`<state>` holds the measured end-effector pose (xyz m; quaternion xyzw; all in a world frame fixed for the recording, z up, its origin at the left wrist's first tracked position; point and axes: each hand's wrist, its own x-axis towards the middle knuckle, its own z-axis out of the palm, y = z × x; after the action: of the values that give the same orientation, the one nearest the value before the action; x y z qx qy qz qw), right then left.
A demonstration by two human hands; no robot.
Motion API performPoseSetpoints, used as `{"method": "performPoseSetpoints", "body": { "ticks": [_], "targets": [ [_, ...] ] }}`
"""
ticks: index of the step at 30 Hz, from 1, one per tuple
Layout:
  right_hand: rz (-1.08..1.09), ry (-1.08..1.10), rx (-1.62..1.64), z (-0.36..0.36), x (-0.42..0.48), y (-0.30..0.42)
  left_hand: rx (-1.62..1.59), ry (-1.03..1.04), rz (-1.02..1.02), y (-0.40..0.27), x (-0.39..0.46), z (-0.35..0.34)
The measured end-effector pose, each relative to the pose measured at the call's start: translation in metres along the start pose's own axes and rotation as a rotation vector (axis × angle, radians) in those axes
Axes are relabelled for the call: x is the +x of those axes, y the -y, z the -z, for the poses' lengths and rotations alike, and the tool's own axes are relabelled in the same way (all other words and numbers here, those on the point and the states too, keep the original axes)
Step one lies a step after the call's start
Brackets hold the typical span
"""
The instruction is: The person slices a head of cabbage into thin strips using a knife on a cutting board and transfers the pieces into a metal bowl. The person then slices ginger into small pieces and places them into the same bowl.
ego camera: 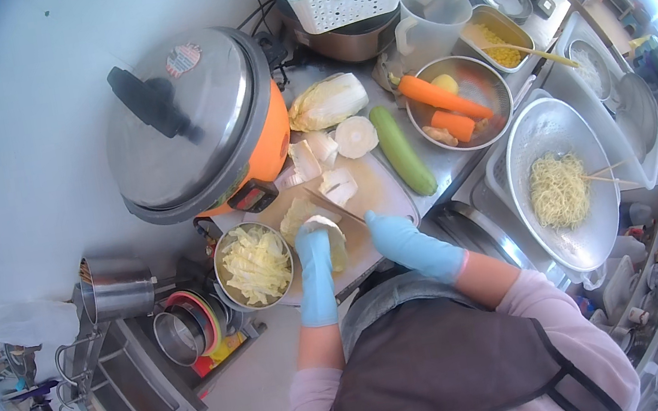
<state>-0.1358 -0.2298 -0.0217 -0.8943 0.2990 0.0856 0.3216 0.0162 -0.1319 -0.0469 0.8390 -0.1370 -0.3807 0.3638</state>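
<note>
My left hand (315, 253), in a light blue glove, grips a piece of napa cabbage (336, 245) over a pale cutting board (388, 186). In my right hand (403, 239), gloved the same way, is the handle of a knife (332, 203); its blade slants towards the upper left, just beyond the held leaf. Cut chunks of cabbage stem (338, 187) lie past the blade. At the board's left, a round metal bowl (225, 291) is filled with cut cabbage leaves (255, 265). A partly cut napa cabbage (329, 102) and a green zucchini-like vegetable (401, 151) lie behind.
A large orange cooker (266, 144) with a metal lid crowds the board's left side. To the right are a strainer bowl (508, 117) with carrots, a colander (524, 140) of noodles with chopsticks, and a tray of corn (494, 40). A white basket (328, 3) stands behind.
</note>
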Motion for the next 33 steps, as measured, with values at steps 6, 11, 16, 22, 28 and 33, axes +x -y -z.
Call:
{"method": "performPoseSetpoints", "body": {
  "ticks": [6, 11, 16, 22, 28, 33],
  "targets": [
    [-0.149, -0.254, -0.145, 0.041, -0.001, -0.033, -0.216, -0.182, -0.082, -0.019, -0.022, 0.000],
    [-0.238, -0.270, 0.105, 0.073, -0.014, -0.033, 0.112, -0.236, -0.282, -0.042, -0.020, 0.013],
    [-0.176, -0.279, 0.355, 0.001, -0.018, -0.076, 0.788, 0.012, -0.432, -0.072, 0.012, 0.031],
    [-0.141, -0.148, 0.103, 0.028, -0.041, -0.048, 1.213, 0.130, -0.193, -0.070, 0.044, 0.013],
    [-0.201, -0.259, 0.432, -0.008, -0.025, -0.084, 1.219, 0.057, -0.256, -0.049, 0.051, 0.005],
    [-0.197, -0.217, 0.322, 0.021, -0.039, -0.068, 1.091, -0.386, -0.629, -0.056, -0.020, -0.010]
  ]
}}
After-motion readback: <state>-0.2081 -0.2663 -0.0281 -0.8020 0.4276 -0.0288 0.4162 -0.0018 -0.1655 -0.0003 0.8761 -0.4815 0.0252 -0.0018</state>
